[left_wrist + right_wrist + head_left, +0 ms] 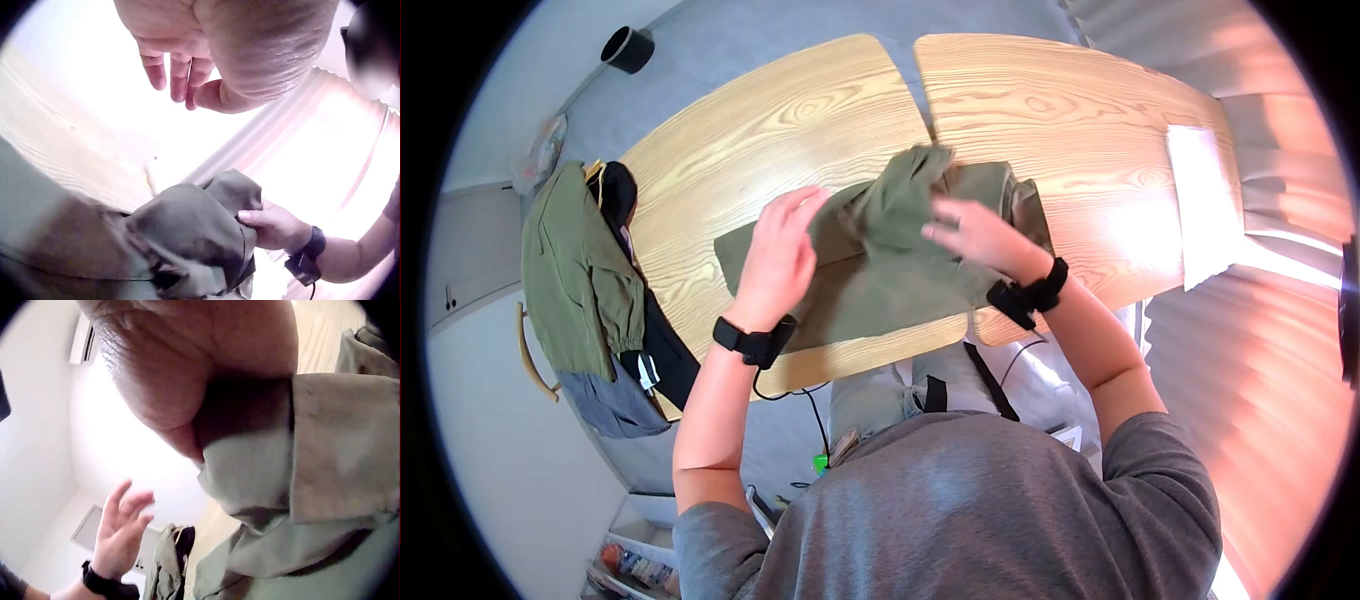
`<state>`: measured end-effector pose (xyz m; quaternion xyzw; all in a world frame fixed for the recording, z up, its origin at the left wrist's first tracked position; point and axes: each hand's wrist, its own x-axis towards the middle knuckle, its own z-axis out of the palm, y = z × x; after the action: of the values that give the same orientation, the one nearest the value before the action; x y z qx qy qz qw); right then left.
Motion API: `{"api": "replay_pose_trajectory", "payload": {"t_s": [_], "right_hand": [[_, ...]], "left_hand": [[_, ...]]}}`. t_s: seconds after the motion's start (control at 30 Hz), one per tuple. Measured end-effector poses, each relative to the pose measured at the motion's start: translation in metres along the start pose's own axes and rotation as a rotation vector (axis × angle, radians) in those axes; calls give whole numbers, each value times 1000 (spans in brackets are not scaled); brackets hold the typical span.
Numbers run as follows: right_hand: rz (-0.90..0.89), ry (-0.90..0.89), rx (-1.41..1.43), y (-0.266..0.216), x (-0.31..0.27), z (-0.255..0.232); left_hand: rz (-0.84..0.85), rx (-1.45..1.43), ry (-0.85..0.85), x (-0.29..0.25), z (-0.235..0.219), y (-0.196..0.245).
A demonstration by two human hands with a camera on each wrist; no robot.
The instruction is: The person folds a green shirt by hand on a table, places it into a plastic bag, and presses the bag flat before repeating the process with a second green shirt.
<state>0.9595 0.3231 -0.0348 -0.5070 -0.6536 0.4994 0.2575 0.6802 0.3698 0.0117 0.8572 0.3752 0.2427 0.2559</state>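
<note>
An olive green garment [870, 270] lies partly folded across the wooden table [780, 120]. My right hand [972, 235] grips a raised fold of it near the middle; in the left wrist view the thumb and fingers of that right hand [270, 226] pinch the garment's bunched cloth [200, 231]. My left hand [780, 255] hovers just above the garment's left part with fingers relaxed, holding nothing. The left wrist view shows its fingers [178, 72] hanging free, and the right wrist view shows the left hand [122, 531] spread open in the air beside the garment [325, 487].
A chair at the table's left end carries a pile of clothes: a green jacket [575, 265] over black and grey items. A black round object [628, 48] sits on the floor beyond. A bright white sheet [1200, 200] lies on the table's right end, beside curtains [1280, 330].
</note>
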Motion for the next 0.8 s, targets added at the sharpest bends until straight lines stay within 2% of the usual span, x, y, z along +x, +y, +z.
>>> {"api": "replay_pose_trajectory", "payload": {"t_s": [0.03,0.07,0.1,0.17,0.3,0.37,0.4,0.43,0.47,0.5,0.53,0.57,0.63,0.7,0.8], "right_hand": [[-3,-175,-55,-13,-8,0],[-123,-202,-20,-2,-17,11],[-196,-243,-113,3,-25,19],[-248,-366,-218,-1,-34,26],[-234,-346,-324,14,-55,30],[-36,-366,-124,11,-55,3],[-48,-249,-123,22,-55,-11],[14,-84,-25,28,-55,-28],[115,51,-114,39,-51,-45],[79,201,-113,56,-48,-61],[104,289,-201,71,-43,-73],[106,295,-202,86,-38,-81],[57,435,-446,110,-28,-89],[57,435,-476,126,-20,-87],[84,401,-496,136,-13,-85]], "left_hand": [[52,27,-3,9,4,13],[128,66,-85,16,10,20],[202,107,-166,23,15,25],[276,139,-315,27,38,33],[298,102,-513,8,85,21],[270,100,-540,-4,103,7],[237,94,-565,-8,107,4],[241,92,-570,-8,103,7],[205,85,-621,-7,96,13],[170,79,-671,-8,90,18],[193,61,-652,-11,88,18],[199,61,-654,-15,87,20],[141,2,-690,-26,86,22],[120,134,-767,-38,84,27],[106,-25,-636,-55,65,53]]}}
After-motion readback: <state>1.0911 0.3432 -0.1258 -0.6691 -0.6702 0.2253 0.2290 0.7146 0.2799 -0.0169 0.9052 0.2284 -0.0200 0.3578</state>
